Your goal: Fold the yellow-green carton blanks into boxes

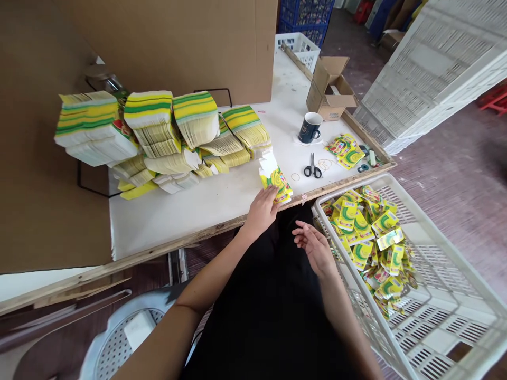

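My left hand (263, 210) is at the table's front edge, its fingers and thumb closed on the near end of a few flat yellow-green cartons (280, 186). White unfolded flaps stick out at their far end. My right hand (314, 247) hovers over my lap beside the white crate, palm turned inward, fingers loosely bent and apart with nothing in them. Past the left hand, thick stacks of flat printed cartons (194, 119) are piled along the cardboard sheet. Several folded yellow-green boxes (361, 227) lie heaped in the white plastic crate (447, 227) to my right.
Black scissors (312, 168), rubber bands (325, 164), a dark mug (310, 128) and a small bundle of yellow packets (345, 150) lie on the table's right part. An open cardboard box (330, 92) stands behind them. A wooden strip (222, 226) edges the table. Stacked white crates (431, 74) rise at right.
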Demonstrator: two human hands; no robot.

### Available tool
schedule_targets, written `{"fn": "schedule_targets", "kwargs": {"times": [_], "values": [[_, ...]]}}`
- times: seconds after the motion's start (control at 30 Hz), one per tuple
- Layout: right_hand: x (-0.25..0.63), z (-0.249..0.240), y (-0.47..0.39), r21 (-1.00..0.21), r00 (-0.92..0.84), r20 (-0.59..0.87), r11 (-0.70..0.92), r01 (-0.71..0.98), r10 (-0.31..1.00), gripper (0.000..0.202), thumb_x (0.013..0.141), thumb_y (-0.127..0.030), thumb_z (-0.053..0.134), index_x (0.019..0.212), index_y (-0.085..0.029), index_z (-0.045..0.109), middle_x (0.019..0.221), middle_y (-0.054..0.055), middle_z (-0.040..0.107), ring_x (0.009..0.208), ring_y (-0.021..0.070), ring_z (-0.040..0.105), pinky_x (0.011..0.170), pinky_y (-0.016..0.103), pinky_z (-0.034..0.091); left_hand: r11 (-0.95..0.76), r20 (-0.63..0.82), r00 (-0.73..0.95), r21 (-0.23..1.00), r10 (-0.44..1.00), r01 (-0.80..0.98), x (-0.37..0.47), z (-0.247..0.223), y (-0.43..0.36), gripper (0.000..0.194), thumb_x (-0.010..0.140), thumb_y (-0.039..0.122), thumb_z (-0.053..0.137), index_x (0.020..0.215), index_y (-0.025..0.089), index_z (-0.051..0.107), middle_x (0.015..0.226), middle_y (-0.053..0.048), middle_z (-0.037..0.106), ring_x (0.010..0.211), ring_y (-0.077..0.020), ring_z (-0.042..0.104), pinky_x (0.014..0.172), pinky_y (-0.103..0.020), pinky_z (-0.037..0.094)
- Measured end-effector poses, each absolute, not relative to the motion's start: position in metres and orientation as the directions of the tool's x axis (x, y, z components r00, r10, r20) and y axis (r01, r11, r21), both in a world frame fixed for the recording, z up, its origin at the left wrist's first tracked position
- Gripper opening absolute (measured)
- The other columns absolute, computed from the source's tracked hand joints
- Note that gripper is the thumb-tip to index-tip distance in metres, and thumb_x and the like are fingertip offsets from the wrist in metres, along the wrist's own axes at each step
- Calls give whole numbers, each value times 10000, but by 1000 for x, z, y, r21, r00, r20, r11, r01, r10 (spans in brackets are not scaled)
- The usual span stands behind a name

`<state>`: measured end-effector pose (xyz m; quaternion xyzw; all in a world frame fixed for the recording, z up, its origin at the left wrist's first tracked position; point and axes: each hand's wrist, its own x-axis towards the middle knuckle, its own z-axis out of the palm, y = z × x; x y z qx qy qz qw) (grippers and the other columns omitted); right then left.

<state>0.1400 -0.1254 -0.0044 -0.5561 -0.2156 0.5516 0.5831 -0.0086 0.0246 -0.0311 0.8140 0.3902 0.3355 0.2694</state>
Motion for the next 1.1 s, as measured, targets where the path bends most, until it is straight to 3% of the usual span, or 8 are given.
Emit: {"fn": "schedule_targets", "kwargs": {"times": [0.13,0.3,0.4,0.5,0.63,0.77,0.93,1.1], "values": [[135,-1,-117,-890,265,-346,-226,-396,900,447,769,-531,801,1061,-196,752,868,55,762,652,138,624,588,277,485,-562,358,468,706,808,431,-13,-28,18,373,928,299,650,1282,185,679,1421,-159,647,1409,-336,541,1213,-591,381],[140,-2,-111,-891,322,-327,-177,-417,888,475,835,-623,695,1044,-202,761,897,72,773,669,151,633,586,288,481,-635,506,410,717,759,289,-16,-24,-4,307,1030,288,473,1175,221,734,1240,-109,752,1246,-256,676,1120,-489,523],[140,-3,-110,-868,347,-349,-161,-471,871,519,830,-667,675,1039,-201,774,935,83,783,685,153,638,574,280,473,-702,582,405,650,705,289,-16,-26,-8,346,1010,317,537,1315,209,660,1458,-131,621,1436,-274,520,1208,-506,432],[137,-3,-109,-853,330,-373,-179,-491,867,502,784,-646,739,1015,-203,786,913,74,785,674,147,628,565,269,461,-681,541,418,618,730,393,-15,-34,4,522,961,368,631,1444,186,553,1562,-169,508,1524,-326,387,1238,-580,359],[133,-2,-107,-839,283,-389,-210,-503,877,486,744,-618,793,987,-198,800,864,62,779,662,137,612,571,262,447,-694,537,442,593,719,408,-16,-45,19,341,1012,241,524,1317,221,674,1367,-113,693,1357,-262,604,1166,-516,495],[132,-4,-108,-832,290,-401,-212,-513,869,477,734,-606,807,979,-196,805,850,57,774,660,133,603,573,262,440,-755,654,378,571,655,322,-19,-43,11,342,1011,185,512,1297,226,694,1314,-101,725,1311,-242,644,1113,-467,560],[131,-2,-108,-826,285,-358,-159,-541,889,524,762,-685,745,955,-200,795,830,54,755,662,145,604,575,272,452,-871,823,286,466,492,156,-23,-22,-19,476,987,73,508,1436,211,577,1413,-133,657,1396,-263,566,1112,-474,562],[139,2,-107,-878,405,-269,-50,-475,874,412,731,-618,806,867,-234,745,808,24,725,658,166,586,568,290,446,-926,859,397,373,324,-53,-18,-14,-48,497,976,59,515,1456,182,547,1368,-142,683,1408,-273,551,1112,-473,561]]}}
